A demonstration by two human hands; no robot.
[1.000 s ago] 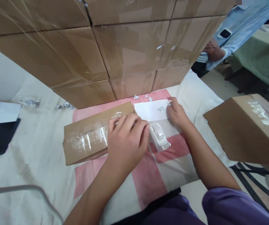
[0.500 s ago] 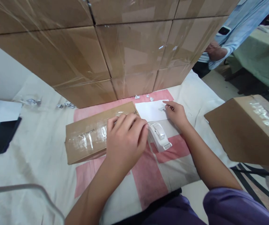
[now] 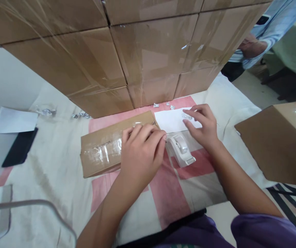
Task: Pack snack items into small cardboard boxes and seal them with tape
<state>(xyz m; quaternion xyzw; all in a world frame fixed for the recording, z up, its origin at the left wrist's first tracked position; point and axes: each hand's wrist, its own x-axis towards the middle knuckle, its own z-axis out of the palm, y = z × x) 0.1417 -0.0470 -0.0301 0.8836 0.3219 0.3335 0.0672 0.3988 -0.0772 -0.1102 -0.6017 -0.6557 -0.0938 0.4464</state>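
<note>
A small taped cardboard box (image 3: 101, 151) lies on the cloth in front of me. My left hand (image 3: 141, 148) is over its right part, fingers curled, thumb and forefinger together by the tape dispenser; whatever they pinch is hidden. The white tape dispenser (image 3: 182, 155), with a clear roll, stands just right of that hand. Behind it is a sheet of white paper (image 3: 168, 120) with a few thin wire pieces, which look like paper clips (image 3: 186, 116). Above the paper's right end is my right hand (image 3: 202, 124), thumb and fingers apart, holding nothing I can see.
Stacked, taped cartons (image 3: 153, 55) form a wall behind the work area. Small crumpled scraps (image 3: 156, 105) lie at their foot. To the right sits another carton (image 3: 274, 141). A dark flat object (image 3: 20, 148), paper and a cable (image 3: 34, 203) are left. A person (image 3: 256, 44) stands beyond.
My right hand has opened and lifted off the wire pieces, its fingers spreading. My left hand stays on the box. The whole view has shifted slightly.
</note>
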